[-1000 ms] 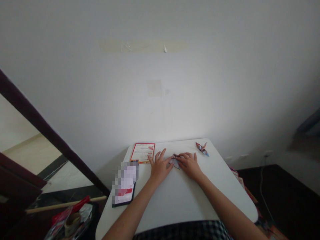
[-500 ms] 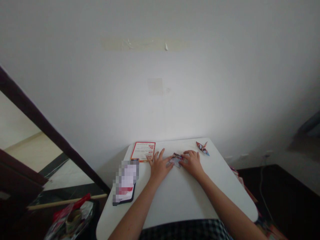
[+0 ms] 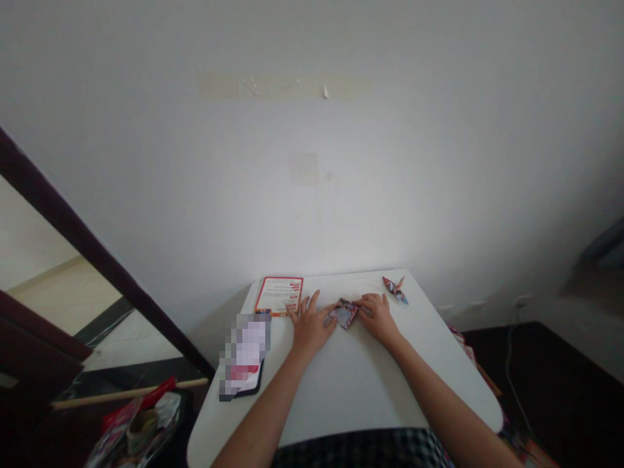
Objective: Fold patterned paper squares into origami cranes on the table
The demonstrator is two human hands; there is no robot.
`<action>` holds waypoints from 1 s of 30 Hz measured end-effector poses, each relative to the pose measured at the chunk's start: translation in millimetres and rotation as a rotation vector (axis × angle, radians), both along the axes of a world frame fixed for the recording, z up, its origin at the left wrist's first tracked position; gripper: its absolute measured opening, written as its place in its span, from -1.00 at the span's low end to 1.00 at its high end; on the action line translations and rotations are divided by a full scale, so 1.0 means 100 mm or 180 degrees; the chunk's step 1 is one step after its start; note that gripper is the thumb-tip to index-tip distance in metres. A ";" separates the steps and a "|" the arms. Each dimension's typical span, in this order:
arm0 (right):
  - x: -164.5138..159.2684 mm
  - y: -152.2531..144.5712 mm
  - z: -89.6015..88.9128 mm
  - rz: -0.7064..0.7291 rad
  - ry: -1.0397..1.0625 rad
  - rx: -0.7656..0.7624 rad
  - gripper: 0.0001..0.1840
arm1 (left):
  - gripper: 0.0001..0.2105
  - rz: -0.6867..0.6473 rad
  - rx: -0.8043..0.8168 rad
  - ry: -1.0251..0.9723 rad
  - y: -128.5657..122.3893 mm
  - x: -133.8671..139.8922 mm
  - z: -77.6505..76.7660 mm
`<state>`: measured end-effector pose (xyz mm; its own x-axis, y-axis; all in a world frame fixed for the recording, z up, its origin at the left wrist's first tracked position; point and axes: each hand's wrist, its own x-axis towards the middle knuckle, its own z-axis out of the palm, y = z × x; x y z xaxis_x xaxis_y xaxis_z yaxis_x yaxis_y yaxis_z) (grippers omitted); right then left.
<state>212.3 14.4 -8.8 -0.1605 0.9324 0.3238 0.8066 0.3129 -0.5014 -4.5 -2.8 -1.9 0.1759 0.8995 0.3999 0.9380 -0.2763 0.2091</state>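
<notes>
While both hands are lying low on the white counter [image 3: 351,383], the left hand [image 3: 308,325] is resting nearly flat with its fingers spread, its thumb tip touching the near-left edge of the folded patterned paper [image 3: 344,313]. The right hand [image 3: 376,317] is sitting loosely curled just right of the paper, fingertips meeting its right corner; neither hand is closing around it, both are only pressing or steadying its edges.

Judging by its thin layered look, the paper is probably handling as very light and soft, creasing readily and tearing if pulled hard. It is likely sliding easily on the smooth counter, so pinning 1 side with a flat fingertip while working the other side seems sensible. The points and folded edges are looking like the best places to pinch.

A finished paper crane [image 3: 395,289] is standing well apart toward the far right corner. A red-bordered card [image 3: 277,295] is lying just left of the left hand, and a dark-edged phone [image 3: 244,364] is lying nearer the left rim.

No container is showing on the counter. On the floor at lower left, a crumpled bag [image 3: 136,429] is holding red packaging and what may be a roll; its contents are too dim to tell.
</notes>
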 end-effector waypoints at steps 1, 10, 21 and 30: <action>0.01 0.00 0.00 0.0035 0.0024 -0.0016 -0.65 | -0.62 -0.0004 -0.0006 0.0004 0.00 0.00 0.00; 0.05 0.04 -0.01 0.0194 0.0159 -0.0042 -0.74 | -0.57 -0.0050 -0.0078 0.0044 -0.01 0.01 0.00; 0.09 0.05 0.02 0.0330 0.0095 0.0156 -0.81 | -0.53 -0.0109 -0.0120 0.0024 -0.06 0.01 0.00; 0.04 0.10 -0.03 0.0393 0.0039 0.0142 -0.73 | -0.51 -0.0231 -0.0158 0.0083 -0.08 -0.01 -0.05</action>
<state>216.3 24.5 -12.1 -0.2688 0.8905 0.3671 0.7546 0.4316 -0.4943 -5.1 -10.4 -6.7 0.2511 0.9026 0.3495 0.9212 -0.3338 0.2001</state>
